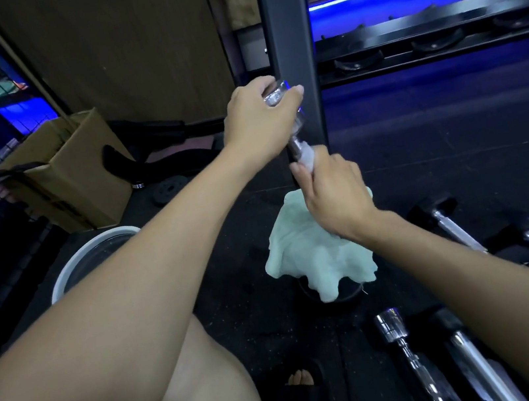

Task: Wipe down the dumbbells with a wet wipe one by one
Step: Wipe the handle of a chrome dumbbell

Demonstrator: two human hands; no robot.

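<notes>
Glossy chrome dumbbell [292, 119], soft cloth [320, 257]
</notes>
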